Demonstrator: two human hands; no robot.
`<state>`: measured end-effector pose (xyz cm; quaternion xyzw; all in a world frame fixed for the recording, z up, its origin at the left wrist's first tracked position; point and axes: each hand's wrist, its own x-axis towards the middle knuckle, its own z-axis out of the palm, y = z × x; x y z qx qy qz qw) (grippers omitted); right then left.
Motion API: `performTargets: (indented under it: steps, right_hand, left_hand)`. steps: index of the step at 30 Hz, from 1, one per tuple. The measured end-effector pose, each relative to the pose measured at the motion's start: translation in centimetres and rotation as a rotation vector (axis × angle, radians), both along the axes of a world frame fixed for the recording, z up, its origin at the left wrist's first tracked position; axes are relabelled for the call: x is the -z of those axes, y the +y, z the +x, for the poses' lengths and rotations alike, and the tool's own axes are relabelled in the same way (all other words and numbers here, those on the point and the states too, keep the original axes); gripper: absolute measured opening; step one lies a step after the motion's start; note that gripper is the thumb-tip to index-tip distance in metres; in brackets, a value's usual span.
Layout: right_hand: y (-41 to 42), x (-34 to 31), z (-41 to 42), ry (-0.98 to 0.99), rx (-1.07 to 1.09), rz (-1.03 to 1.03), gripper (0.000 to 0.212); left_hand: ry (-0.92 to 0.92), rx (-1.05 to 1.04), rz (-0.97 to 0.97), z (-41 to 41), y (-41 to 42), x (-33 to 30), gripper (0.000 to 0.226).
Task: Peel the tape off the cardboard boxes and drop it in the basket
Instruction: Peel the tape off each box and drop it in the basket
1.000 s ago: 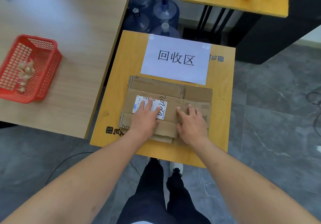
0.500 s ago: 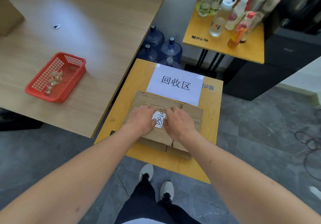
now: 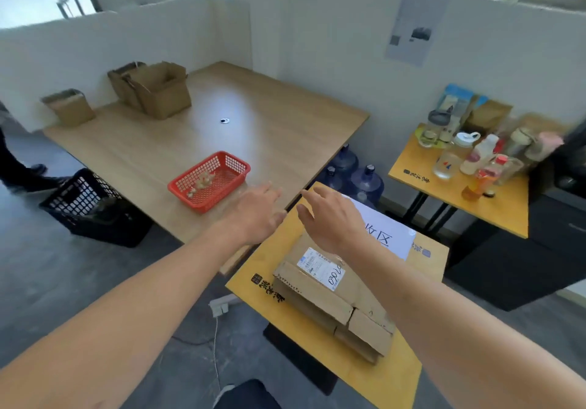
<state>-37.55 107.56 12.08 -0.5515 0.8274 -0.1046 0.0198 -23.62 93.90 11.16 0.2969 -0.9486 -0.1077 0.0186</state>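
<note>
A stack of flattened cardboard boxes (image 3: pixel 333 300) with a white shipping label lies on the small yellow table (image 3: pixel 317 358). My left hand (image 3: pixel 257 215) hovers above the wooden table's corner with straight fingers and holds nothing. My right hand (image 3: pixel 329 218) floats above the far end of the flat stack, fingers spread, also holding nothing. The red basket (image 3: pixel 209 180) with crumpled tape pieces inside stands on the big wooden table (image 3: pixel 222 129), just left of my left hand. Three upright cardboard boxes (image 3: pixel 158 91) stand at the far end of that table.
A white paper sign (image 3: pixel 387 234) lies on the yellow table behind the stack. A black crate (image 3: pixel 92 208) sits on the floor to the left, beside a person's legs (image 3: pixel 16 167). Blue water jugs (image 3: pixel 358 177) stand between the tables. A second yellow table (image 3: pixel 459 183) holds bottles.
Both hands lifted off the flat cardboard stack and now hover open above it. The view swung up and left, bringing the far boxes and room into sight.
</note>
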Motion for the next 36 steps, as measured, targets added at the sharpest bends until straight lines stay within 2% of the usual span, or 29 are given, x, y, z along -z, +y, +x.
performTargets:
  steps: [6, 9, 13, 24, 36]
  right_hand:
    - [-7.1, -3.4, 4.5, 0.008, -0.098, -0.046, 0.052]
    - [-12.2, -4.1, 7.9, 0.001, -0.150, -0.049, 0.047]
    - [-20.1, -4.2, 12.7, -0.014, -0.193, -0.056, 0.041]
    - [-41.1, -3.8, 25.7, -0.043, -0.210, -0.032, 0.051]
    - [-66.4, -0.7, 31.2, -0.041, -0.327, -0.001, 0.053]
  left_hand:
    - [0.099, -0.111, -0.043, 6.1, -5.8, -3.5, 0.062]
    - [0.125, -0.150, -0.049, 9.7, -9.9, -4.1, 0.061]
    - [0.094, -0.182, -0.064, 14.4, -17.0, -4.1, 0.060]
    - [0.025, -0.248, -0.054, 28.0, -38.1, -4.6, 0.059]
    - [-0.008, -0.339, -0.038, 34.7, -60.6, -2.2, 0.061]
